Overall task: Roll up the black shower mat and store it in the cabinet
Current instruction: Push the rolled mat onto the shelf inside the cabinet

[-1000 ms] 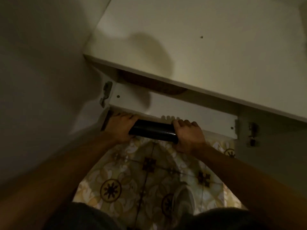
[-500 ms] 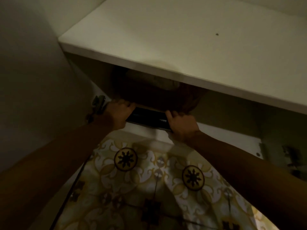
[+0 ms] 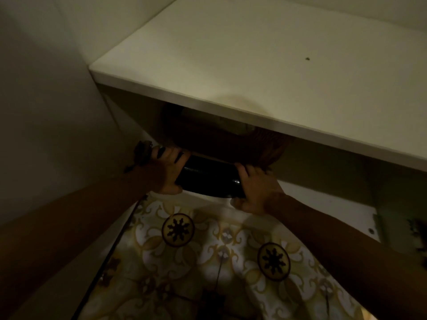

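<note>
The black shower mat (image 3: 209,177) sits rolled into one glossy, smooth cylinder at the cabinet's (image 3: 265,65) dark open mouth, under its flat, matte white top. Below you spreads the tiled floor (image 3: 208,262) — cream and gold scrolls with two dark sunburst medallions in plain sight. Your two hands grip the roll, one at each end: your left hand (image 3: 165,172) wraps its fingers over the top, your right hand (image 3: 255,190) clamps the other end — both closed tight on it.
</note>
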